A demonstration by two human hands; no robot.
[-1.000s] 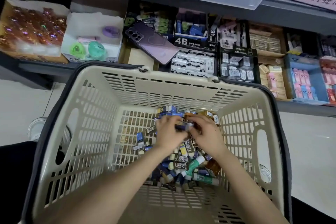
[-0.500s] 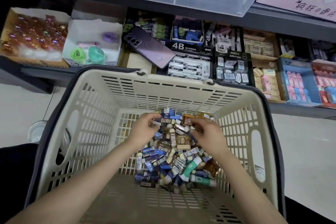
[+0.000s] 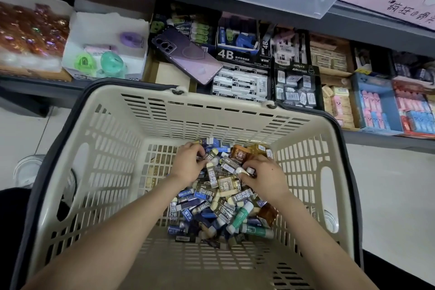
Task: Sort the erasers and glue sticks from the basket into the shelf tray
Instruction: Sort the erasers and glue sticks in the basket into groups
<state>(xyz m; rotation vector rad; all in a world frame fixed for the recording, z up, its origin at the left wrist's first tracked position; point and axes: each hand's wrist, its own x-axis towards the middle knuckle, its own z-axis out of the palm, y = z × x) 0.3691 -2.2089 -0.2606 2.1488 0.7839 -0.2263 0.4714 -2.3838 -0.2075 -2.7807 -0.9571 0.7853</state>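
In the basket (image 3: 211, 110), the erasers and glue sticks (image 3: 211, 207) lie heaped at centre. To sort it, the right hand (image 3: 263, 179) pinches a white-tipped piece (image 3: 242, 170). The left hand (image 3: 188, 165) curls into the heap at 11 o'clock, grip unclear. The shelf tray (image 3: 171, 76) waits at 12 o'clock.

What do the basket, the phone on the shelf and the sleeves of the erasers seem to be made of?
Basket: matte beige moulded plastic, judging by its slotted walls and rounded rim.
Phone: glossy purple back, glass or plastic; the sheen does not settle which.
Sleeves of the erasers: probably printed paper or thin card, with flat folded edges and 2B lettering.
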